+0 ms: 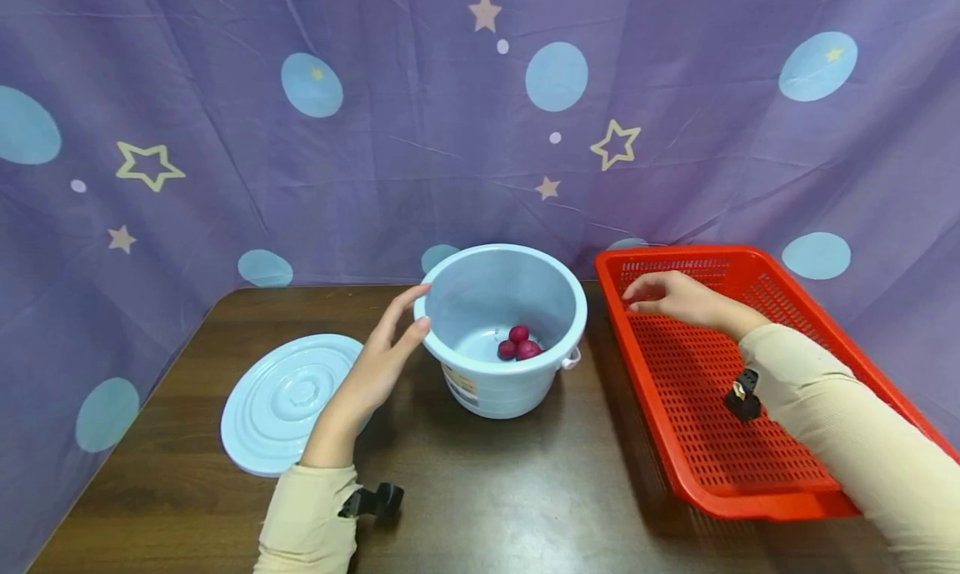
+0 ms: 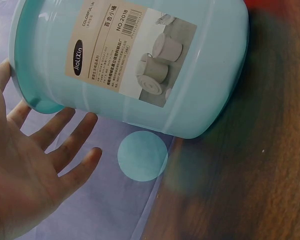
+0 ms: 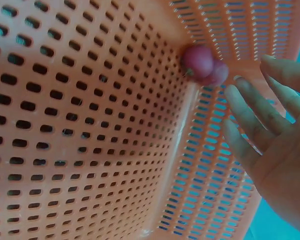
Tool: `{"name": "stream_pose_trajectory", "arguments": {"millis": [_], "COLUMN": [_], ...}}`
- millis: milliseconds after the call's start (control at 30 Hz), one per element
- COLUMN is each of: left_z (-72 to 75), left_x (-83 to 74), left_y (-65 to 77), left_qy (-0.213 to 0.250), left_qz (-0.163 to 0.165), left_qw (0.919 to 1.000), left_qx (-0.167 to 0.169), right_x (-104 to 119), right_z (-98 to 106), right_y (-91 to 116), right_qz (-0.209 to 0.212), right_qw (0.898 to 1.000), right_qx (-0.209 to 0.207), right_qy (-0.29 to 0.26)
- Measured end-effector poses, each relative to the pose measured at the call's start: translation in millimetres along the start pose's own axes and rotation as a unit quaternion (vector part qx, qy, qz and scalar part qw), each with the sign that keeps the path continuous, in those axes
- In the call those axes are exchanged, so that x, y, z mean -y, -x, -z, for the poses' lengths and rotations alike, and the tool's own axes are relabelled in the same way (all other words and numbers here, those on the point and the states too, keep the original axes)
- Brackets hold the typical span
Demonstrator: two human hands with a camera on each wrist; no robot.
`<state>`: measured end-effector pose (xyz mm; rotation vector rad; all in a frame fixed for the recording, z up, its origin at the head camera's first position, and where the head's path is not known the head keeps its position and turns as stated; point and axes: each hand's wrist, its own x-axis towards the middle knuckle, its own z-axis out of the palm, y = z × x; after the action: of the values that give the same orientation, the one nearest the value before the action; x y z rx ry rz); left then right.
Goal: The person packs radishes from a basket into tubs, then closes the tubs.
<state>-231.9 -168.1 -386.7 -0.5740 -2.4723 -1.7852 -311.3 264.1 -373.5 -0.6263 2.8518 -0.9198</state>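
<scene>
Bucket touched by spread left hand; nothing held in relaxed right hand. Red balls in basket best pinched singly.

bucket: entry from above | basket rim: blocks low sideways passage | height over basket floor: unclear

Round crimson items lie in the upright blue bucket and inside the red basket.
</scene>
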Motion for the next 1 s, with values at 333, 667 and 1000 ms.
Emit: {"name": "stream_pose_trajectory", "arguments": {"millis": [333,667,1000], "left_z": [-0.6,-0.4,0.4], "left_x": [1.6,1.9,1.2], "left_y": [1.3,-0.6,-1.0], "left_qy": [0.0,-0.009,-0.014], "left_qz": [-0.001,-0.006,-0.006], "left_qw": [1.0,0.9999,0.9999], "left_qx": [-0.003,-0.004,-0.002], "right_x": [-15,-20,-24], "right_z": [-12,-24,-28], "right_y": [-9,-10,-11], "right_qz": [-0.002,0.003,0.017], "right_qw": [0.999,0.999,1.0], "right_qx": [0.031,0.041,0.023], "right_qy": [0.017,0.007,0.011]}}
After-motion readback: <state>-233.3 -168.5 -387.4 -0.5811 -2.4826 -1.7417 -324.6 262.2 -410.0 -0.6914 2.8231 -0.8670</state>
